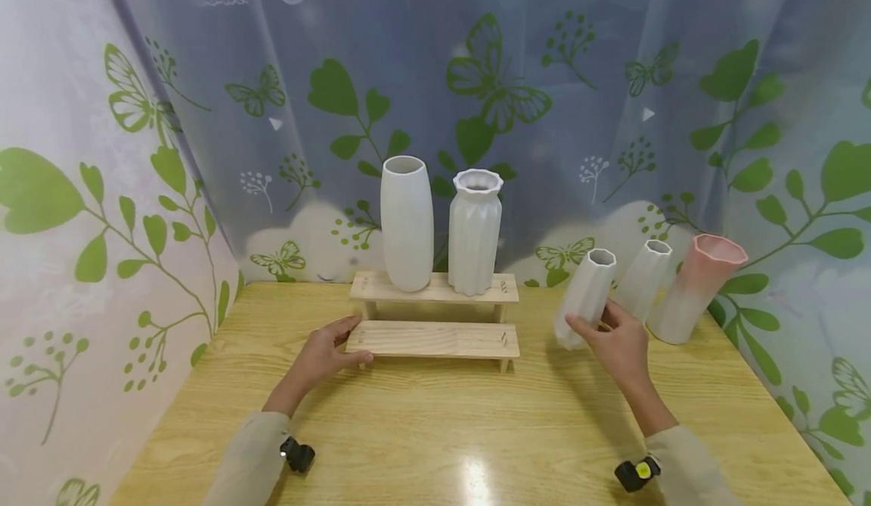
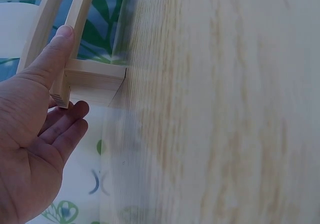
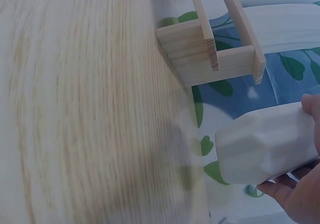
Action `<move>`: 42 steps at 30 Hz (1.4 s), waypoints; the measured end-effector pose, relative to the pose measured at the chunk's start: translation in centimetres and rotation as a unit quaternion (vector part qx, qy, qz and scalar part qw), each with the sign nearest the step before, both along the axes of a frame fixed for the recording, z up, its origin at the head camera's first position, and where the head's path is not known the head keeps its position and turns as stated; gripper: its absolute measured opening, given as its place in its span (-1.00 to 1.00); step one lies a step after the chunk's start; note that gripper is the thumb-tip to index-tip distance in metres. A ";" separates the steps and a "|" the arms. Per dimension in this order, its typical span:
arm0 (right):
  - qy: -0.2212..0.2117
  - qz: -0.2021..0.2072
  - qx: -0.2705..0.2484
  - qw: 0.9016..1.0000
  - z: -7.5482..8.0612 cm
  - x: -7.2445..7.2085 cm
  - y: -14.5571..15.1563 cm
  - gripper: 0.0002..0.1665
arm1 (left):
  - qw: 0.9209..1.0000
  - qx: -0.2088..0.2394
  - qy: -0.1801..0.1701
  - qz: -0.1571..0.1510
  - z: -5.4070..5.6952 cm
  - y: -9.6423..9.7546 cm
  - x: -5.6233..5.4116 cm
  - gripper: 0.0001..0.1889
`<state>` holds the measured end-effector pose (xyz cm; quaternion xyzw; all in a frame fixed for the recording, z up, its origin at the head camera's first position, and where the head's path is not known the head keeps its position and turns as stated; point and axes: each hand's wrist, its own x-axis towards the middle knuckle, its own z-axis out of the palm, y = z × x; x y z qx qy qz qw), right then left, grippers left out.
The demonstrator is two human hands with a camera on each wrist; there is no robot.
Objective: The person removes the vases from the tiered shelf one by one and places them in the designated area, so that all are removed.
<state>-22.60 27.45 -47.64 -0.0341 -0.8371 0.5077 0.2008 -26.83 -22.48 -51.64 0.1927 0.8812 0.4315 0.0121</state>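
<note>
A two-step wooden stand [image 1: 435, 338] stands on the table. My left hand [image 1: 325, 353] grips the left end of its lower step; in the left wrist view the thumb [image 2: 60, 41] lies along the board and the fingers [image 2: 65, 126] curl beneath. My right hand [image 1: 618, 343] holds a white faceted vase [image 1: 587, 298] around its body, to the right of the stand. In the right wrist view, the base of that vase [image 3: 265, 141] appears raised off the tabletop. On the upper step stand a tall smooth white vase [image 1: 408, 226] and a fluted white vase [image 1: 475, 237].
Right of the held vase stands another slim white vase [image 1: 645, 279], partly hidden by my right hand. Beside it is a pink-and-white vase [image 1: 694, 290] near the table's right edge. A patterned curtain [image 1: 422, 52] hangs behind the wood-grain table [image 1: 435, 423].
</note>
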 end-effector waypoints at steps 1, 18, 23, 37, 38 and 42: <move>-0.001 0.001 0.001 1.000 -0.1 -0.1 0.1 -0.26 | 1.000 -0.001 0.000 0.001 0.0 0.0 0.0 -0.06; -0.012 -0.003 0.037 0.999 -1.2 -1.9 1.3 -0.20 | 1.000 -0.002 -0.005 0.006 -0.1 0.0 -0.1 -0.05; -0.014 -0.012 0.040 0.999 -1.6 -2.7 1.5 -0.22 | 1.000 0.002 -0.010 0.004 -0.2 0.0 0.0 -0.04; -0.013 -0.014 0.030 0.999 -2.2 -4.1 1.4 -0.15 | 1.000 0.004 -0.013 0.005 0.0 0.0 0.1 -0.04; -0.015 -0.015 0.032 0.999 -2.3 -4.2 1.4 -0.15 | 1.000 0.003 -0.013 0.005 0.0 0.0 0.1 -0.04; -0.020 -0.018 0.036 0.999 -2.5 -4.5 1.4 -0.14 | 1.000 -0.001 -0.012 0.005 0.0 0.0 0.0 -0.04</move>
